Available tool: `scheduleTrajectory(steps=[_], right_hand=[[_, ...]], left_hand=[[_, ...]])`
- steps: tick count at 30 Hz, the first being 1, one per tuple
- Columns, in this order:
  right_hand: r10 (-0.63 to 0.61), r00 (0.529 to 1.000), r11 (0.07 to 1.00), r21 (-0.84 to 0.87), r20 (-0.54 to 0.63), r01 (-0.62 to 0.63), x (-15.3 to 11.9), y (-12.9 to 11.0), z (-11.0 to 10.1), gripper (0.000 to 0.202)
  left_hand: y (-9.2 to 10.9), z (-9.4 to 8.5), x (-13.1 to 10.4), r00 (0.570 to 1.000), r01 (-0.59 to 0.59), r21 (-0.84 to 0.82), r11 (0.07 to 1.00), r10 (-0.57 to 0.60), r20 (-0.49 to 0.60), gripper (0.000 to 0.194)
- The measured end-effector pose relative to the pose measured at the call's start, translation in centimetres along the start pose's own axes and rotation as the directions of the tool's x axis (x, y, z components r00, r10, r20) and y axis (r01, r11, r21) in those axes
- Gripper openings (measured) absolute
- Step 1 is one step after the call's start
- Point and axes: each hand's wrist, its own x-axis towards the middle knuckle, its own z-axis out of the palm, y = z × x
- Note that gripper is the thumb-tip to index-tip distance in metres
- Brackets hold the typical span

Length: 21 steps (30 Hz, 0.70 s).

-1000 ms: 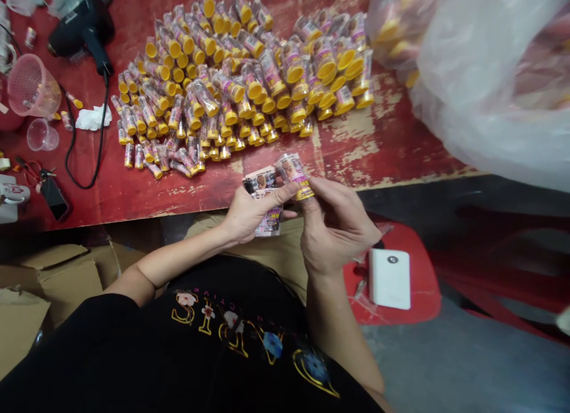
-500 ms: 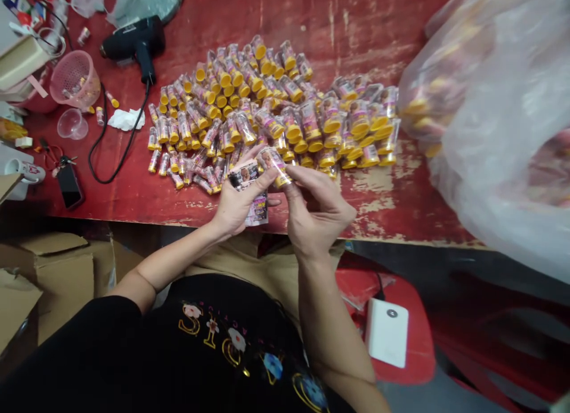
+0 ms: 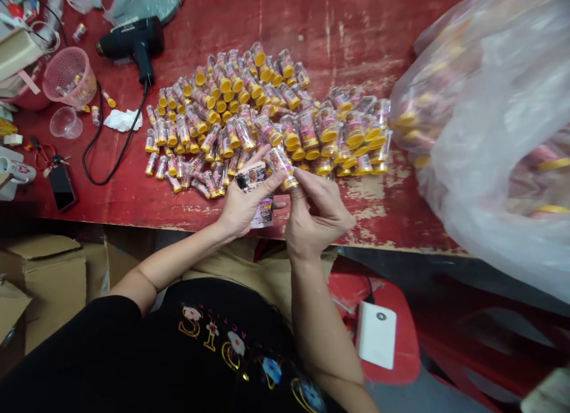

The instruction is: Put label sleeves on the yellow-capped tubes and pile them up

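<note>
Between my two hands is a small clear tube [image 3: 279, 162] with a printed pink label and a yellow cap. My left hand [image 3: 243, 208] grips its side with the thumb and also holds a printed label sheet [image 3: 262, 211] against the palm. At the capped end, the thumb and index finger of my right hand [image 3: 316, 214] pinch the tube. Just beyond my hands, a large heap of similar yellow-capped tubes [image 3: 227, 98] lies on the red table [image 3: 374, 21].
A black heat gun [image 3: 138, 42] with its cord, a pink basket [image 3: 70, 75], a clear cup [image 3: 66, 123] and a phone [image 3: 62, 186] are at the left. A big plastic bag [image 3: 485, 116] of tubes bulges over the right side. A white power bank [image 3: 376, 334] rests on a red stool [image 3: 407, 348].
The view has shifted slightly, so the table items sit a little further left. Both hands keep their hold, and the tube appears slightly lower and further right.
</note>
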Motion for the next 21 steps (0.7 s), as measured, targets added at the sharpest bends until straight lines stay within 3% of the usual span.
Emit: scheduleTrajectory(steps=[6, 9, 11, 14, 16, 17, 19, 21], right_hand=[[0.078, 0.997, 0.997, 0.013, 0.006, -0.078, 0.1, 1.0, 0.2, 0.020], [0.102, 0.992, 0.994, 0.032, -0.072, -0.100, 1.7, 2.9, 1.2, 0.021], [0.036, 0.990, 0.998, -0.042, -0.135, -0.042, 3.5, 4.2, 2.0, 0.022], [-0.086, 0.996, 0.976, -0.198, 0.010, 0.086, 6.9, 5.7, 1.5, 0.023], [-0.092, 0.991, 0.948, -0.297, 0.095, 0.116, 9.8, 6.9, -1.1, 0.026], [-0.080, 0.995, 0.929, -0.356, 0.065, 0.098, 11.4, 7.7, -3.1, 0.028], [-0.043, 0.995, 0.880, -0.475, -0.095, -0.008, 14.9, 9.8, -8.1, 0.028], [0.075, 0.968, 0.765, -0.609, -0.238, -0.209, 18.3, 12.1, -13.1, 0.016]], left_hand=[[0.0, 0.1, 0.5, 0.999, 0.006, -0.043, 0.999, -0.008, -0.045, 0.061], [0.2, 0.3, 0.8, 0.987, 0.123, -0.161, 0.979, -0.138, -0.083, 0.053], [0.4, 0.3, 0.6, 0.962, 0.228, -0.231, 0.946, -0.255, -0.095, 0.046], [0.6, 0.2, -0.2, 0.935, 0.308, -0.245, 0.919, -0.340, -0.099, 0.045], [0.7, 0.0, -0.7, 0.926, 0.335, -0.209, 0.919, -0.362, -0.108, 0.043], [0.6, -0.1, -0.9, 0.923, 0.340, -0.187, 0.921, -0.365, -0.118, 0.039], [0.2, -0.2, -1.1, 0.921, 0.346, -0.152, 0.926, -0.366, -0.134, 0.028], [-0.4, 0.0, -1.4, 0.917, 0.354, -0.128, 0.926, -0.371, -0.144, 0.017]])
